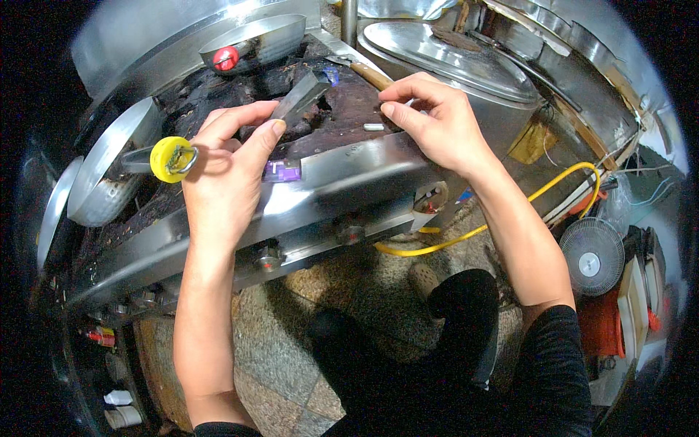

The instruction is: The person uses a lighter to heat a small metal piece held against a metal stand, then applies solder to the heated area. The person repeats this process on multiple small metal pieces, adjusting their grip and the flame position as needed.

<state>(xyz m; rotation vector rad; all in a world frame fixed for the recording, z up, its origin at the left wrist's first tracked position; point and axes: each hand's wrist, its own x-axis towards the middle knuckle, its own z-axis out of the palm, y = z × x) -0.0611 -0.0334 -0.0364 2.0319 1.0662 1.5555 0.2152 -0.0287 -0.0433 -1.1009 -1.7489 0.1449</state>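
1. Left hand [222,164]: the thumb and fingers are clamping on a grey bar [302,95]; the bar is projecting up and rightward from the fingertips, lying in view above the dark stove top [349,109].
2. Right hand [440,124]: the thumb and index finger are curving toward each other, their tips showing a narrow gap; whether anything is resting between them, one cannot tell.
3. Wooden-handled tool [370,75]: it is lying on the stove's far right side, its handle running toward the right index fingertip; whether the two are touching, one cannot tell.
4. Small things: a silvery cylinder [373,127] is lying just left of the right thumb; a purple lighter [282,171] is resting near the stove's front edge, beside the left hand.
5. Pans: a left pan [109,178] is pointing its yellow-capped handle [169,159] toward the left hand; a back pan [273,42] is showing a red handle end [225,58].
6. Surroundings: a lidded pot [459,62] is standing beyond the right hand; a yellow hose [429,251] is curving below.
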